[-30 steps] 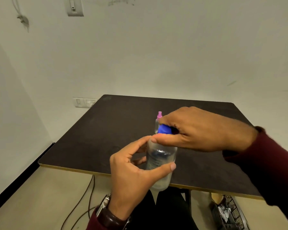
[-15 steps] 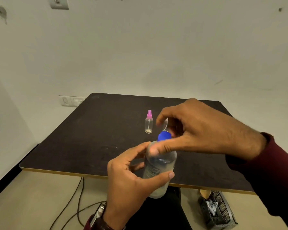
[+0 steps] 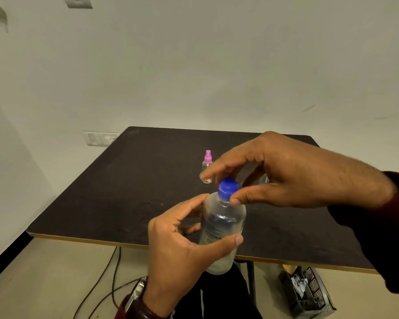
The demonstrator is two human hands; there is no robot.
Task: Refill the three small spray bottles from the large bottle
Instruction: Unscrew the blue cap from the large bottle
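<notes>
Blue cap [image 3: 227,189] pinched by right hand [image 3: 295,171].

1 head-worn view looks forward and down (wide-angle), close over the table [image 3: 101,203].

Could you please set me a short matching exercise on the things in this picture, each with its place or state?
Things:
1. blue cap
2. large bottle
3. small spray bottle
4. crate

Places or states:
A. stands upright on the dark table, with a pink top
B. on the floor under the table's right side
C. pinched between thumb and fingers of the right hand
D. held round its body by the left hand, off the table's near edge

Pairs: 1-C, 2-D, 3-A, 4-B
</notes>
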